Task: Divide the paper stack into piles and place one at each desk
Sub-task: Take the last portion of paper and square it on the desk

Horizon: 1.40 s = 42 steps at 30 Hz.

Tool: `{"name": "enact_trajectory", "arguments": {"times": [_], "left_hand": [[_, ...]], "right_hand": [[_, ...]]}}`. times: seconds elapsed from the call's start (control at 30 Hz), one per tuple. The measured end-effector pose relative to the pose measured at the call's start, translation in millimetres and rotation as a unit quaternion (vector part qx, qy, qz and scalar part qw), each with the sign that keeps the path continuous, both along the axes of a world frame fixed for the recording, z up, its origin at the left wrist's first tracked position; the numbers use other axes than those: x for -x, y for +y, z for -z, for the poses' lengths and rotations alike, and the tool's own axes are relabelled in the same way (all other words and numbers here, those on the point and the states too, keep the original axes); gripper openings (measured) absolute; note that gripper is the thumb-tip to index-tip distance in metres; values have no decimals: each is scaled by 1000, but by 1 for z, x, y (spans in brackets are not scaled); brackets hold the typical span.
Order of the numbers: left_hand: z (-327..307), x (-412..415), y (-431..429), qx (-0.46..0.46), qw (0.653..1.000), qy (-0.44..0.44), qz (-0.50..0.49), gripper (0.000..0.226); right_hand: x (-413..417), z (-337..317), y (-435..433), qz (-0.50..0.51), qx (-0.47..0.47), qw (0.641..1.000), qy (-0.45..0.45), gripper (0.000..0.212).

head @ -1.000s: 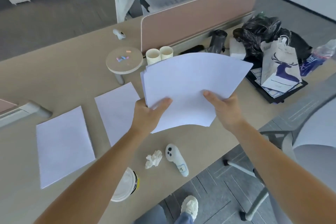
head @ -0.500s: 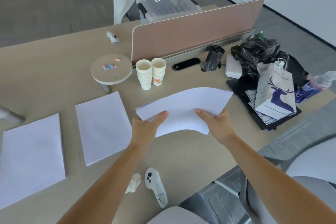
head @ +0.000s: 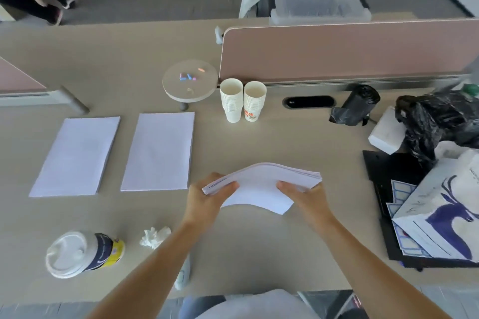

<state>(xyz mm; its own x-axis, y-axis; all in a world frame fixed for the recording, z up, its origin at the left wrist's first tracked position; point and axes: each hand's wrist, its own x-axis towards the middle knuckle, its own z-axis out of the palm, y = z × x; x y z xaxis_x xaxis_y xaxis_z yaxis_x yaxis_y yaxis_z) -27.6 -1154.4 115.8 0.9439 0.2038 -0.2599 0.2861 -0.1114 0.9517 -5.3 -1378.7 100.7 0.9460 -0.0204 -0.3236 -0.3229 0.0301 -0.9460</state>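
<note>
The left forearm point(head: 155, 261) and right forearm point(head: 363, 261) are bare along their whole visible length, as are the left hand point(head: 204, 206) and right hand point(head: 309, 201). At the bottom edge, a pale grey-white garment point(head: 259, 305) shows, with a patch of blue fabric point(head: 202, 304) beside it.

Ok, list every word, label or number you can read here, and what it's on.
Nothing here can be read.
Orange print on the right paper cup stack: blurred.
Sleeve print on the lidded coffee cup: blurred.
Small print on the deer bag: too small.
</note>
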Motion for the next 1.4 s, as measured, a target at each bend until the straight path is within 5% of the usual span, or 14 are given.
{"name": "enact_trajectory", "arguments": {"times": [0.3, 0.47, 0.87, 1.13, 1.4], "left_hand": [[-3, 14, 6, 38, 999, -24, -22, 39], [-8, 15, 1, 34, 998, -45, -4, 32], [-3, 17, 12, -154, 975, -150, 62, 6], [9, 20, 11, -202, 953, -215, 69, 39], [3, 27, 10, -55, 989, -116, 77, 13]], "right_hand": [[-9, -12, -20, -105, 85, 990, -38, 29], [-15, -22, -20, -147, 70, 985, -56, 35], [-13, -22, -16, -148, 57, 984, -77, 35], [-10, -13, -22, -141, 59, 986, -63, 48], [-5, -15, -22, -135, 68, 985, -83, 35]]}}
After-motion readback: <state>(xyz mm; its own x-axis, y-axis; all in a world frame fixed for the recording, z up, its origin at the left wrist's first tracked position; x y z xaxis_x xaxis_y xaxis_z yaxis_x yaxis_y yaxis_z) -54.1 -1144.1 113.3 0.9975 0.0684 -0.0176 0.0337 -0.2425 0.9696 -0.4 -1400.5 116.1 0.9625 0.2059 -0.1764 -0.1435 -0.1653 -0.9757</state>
